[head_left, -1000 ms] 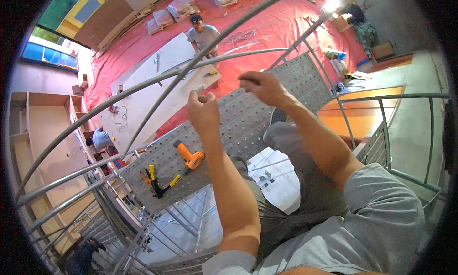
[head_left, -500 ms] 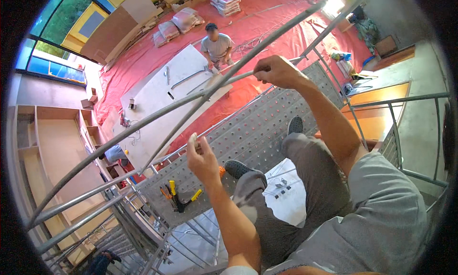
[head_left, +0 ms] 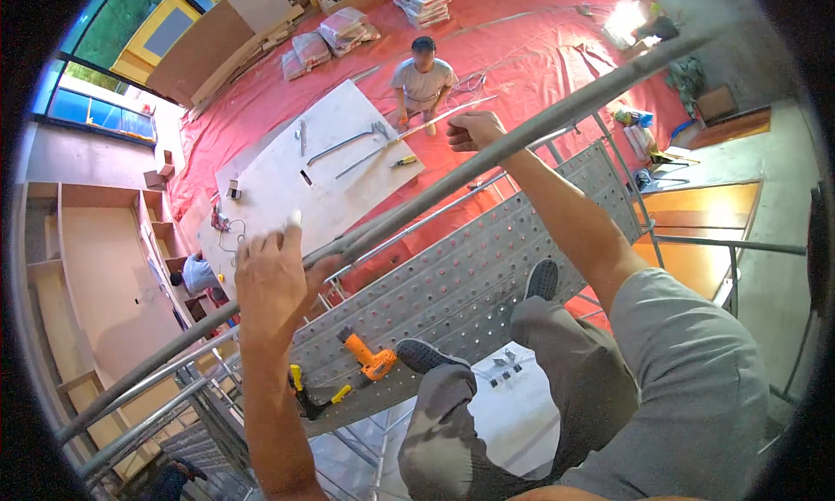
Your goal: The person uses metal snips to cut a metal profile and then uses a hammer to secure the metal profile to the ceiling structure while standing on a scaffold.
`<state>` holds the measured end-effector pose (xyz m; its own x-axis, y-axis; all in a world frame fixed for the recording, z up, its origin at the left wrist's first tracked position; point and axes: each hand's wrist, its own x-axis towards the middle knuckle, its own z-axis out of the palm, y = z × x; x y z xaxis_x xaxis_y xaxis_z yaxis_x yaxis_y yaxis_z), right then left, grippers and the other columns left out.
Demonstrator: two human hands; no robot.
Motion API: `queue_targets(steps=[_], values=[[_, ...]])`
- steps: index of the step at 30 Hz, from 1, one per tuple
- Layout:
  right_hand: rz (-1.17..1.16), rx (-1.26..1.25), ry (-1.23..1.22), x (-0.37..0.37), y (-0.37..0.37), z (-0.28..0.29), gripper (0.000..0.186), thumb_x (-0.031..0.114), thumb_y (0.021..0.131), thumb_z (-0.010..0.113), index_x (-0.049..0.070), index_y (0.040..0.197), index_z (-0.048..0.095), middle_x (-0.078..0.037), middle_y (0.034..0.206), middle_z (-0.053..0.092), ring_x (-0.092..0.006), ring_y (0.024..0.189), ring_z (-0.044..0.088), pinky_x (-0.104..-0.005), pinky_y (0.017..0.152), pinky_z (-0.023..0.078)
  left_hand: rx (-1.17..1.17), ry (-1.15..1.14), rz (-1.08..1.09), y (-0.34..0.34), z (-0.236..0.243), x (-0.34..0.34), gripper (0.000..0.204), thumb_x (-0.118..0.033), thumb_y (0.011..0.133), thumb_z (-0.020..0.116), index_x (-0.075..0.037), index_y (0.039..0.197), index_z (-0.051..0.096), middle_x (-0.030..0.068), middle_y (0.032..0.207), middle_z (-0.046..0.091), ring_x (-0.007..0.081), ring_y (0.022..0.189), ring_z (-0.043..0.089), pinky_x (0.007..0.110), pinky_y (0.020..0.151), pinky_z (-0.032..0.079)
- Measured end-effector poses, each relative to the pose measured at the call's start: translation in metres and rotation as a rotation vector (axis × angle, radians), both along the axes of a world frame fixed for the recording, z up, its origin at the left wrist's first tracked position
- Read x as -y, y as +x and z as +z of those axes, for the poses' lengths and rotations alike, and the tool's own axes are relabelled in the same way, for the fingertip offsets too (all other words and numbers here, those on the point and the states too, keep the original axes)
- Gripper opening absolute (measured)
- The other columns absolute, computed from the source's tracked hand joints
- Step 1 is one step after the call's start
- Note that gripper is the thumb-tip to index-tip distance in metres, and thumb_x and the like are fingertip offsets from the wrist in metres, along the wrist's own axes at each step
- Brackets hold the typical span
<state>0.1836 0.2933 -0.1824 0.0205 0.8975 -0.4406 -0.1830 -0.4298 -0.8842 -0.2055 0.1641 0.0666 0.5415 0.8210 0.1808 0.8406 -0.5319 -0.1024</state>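
Note:
My left hand (head_left: 270,266) is at the long grey tube (head_left: 383,227), fingers loosely bent and apart; one fingertip looks white, wrapped or touching something small. My right hand (head_left: 474,131) is raised beyond the tube, fingers curled; what they hold, if anything, is unclear. Below, on the perforated metal platform (head_left: 487,266), lie an orange drill (head_left: 372,362) and yellow-and-black tools (head_left: 315,401). My shoes (head_left: 426,357) are beside the drill and farther right.
Below, a co-worker (head_left: 422,88) is by a large pale board (head_left: 270,170) with tools, on red floor sheeting (head_left: 522,57). Another person (head_left: 198,270) bends near shelving (head_left: 96,266). Scaffold rails (head_left: 726,244) surround me; stacked white bags (head_left: 422,5) lie at the back.
My left hand has moved left and up against the tube. My right hand has left the spot where it gripped the curved bar. The tubes sit differently in view; more drill shows.

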Motion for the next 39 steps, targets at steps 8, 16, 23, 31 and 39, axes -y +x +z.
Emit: queue_targets(steps=[8, 16, 23, 31, 39], values=[[-0.079, 0.008, -0.213, -0.003, 0.029, -0.064, 0.021, 0.022, 0.098, 0.071, 0.001, 0.099, 0.072, -0.01, 0.088, 0.071, -0.0211, 0.073, 0.071, -0.0365, 0.066, 0.062, -0.239, -0.667, 0.453, 0.023, 0.009, -0.007, 0.067, -0.073, 0.092, 0.057, -0.009, 0.103, 0.074, 0.0184, 0.087, 0.075, 0.0411, 0.084, 0.074, 0.052, 0.072, 0.055], [-0.052, 0.159, -0.083, 0.002, 0.026, -0.058, 0.02, 0.018, 0.097, 0.067, -0.002, 0.1, 0.071, -0.009, 0.084, 0.07, -0.0179, 0.071, 0.07, -0.0319, 0.061, 0.06, -0.169, -0.681, 0.409, 0.029, 0.009, -0.01, 0.062, -0.068, 0.095, 0.059, -0.008, 0.104, 0.074, 0.0189, 0.09, 0.075, 0.0426, 0.085, 0.072, 0.053, 0.074, 0.054], [0.119, 0.568, 0.028, 0.0, 0.005, -0.053, 0.031, 0.024, 0.095, 0.064, -0.003, 0.105, 0.074, -0.009, 0.082, 0.073, -0.0167, 0.069, 0.071, -0.0349, 0.061, 0.059, -0.236, -0.746, 0.278, 0.013, 0.005, -0.019, 0.06, -0.065, 0.101, 0.051, -0.01, 0.116, 0.071, 0.0211, 0.085, 0.074, 0.0436, 0.085, 0.073, 0.055, 0.074, 0.056], [0.103, 0.789, 0.151, -0.011, 0.013, -0.083, 0.033, 0.033, 0.091, 0.063, 0.003, 0.091, 0.076, -0.013, 0.073, 0.074, -0.0198, 0.063, 0.072, -0.0393, 0.066, 0.058, -0.288, -0.745, 0.244, 0.011, -0.001, -0.027, 0.064, -0.068, 0.101, 0.048, -0.013, 0.125, 0.067, 0.0216, 0.082, 0.074, 0.0426, 0.083, 0.074, 0.055, 0.073, 0.057], [0.135, 0.744, 0.112, -0.003, 0.01, -0.063, 0.032, 0.03, 0.092, 0.064, 0.002, 0.102, 0.077, -0.015, 0.084, 0.076, -0.0214, 0.072, 0.075, -0.0408, 0.072, 0.059, -0.302, -0.784, 0.237, 0.01, -0.006, -0.028, 0.07, -0.074, 0.099, 0.046, -0.016, 0.132, 0.066, 0.0224, 0.089, 0.075, 0.0417, 0.089, 0.075, 0.055, 0.076, 0.057]])
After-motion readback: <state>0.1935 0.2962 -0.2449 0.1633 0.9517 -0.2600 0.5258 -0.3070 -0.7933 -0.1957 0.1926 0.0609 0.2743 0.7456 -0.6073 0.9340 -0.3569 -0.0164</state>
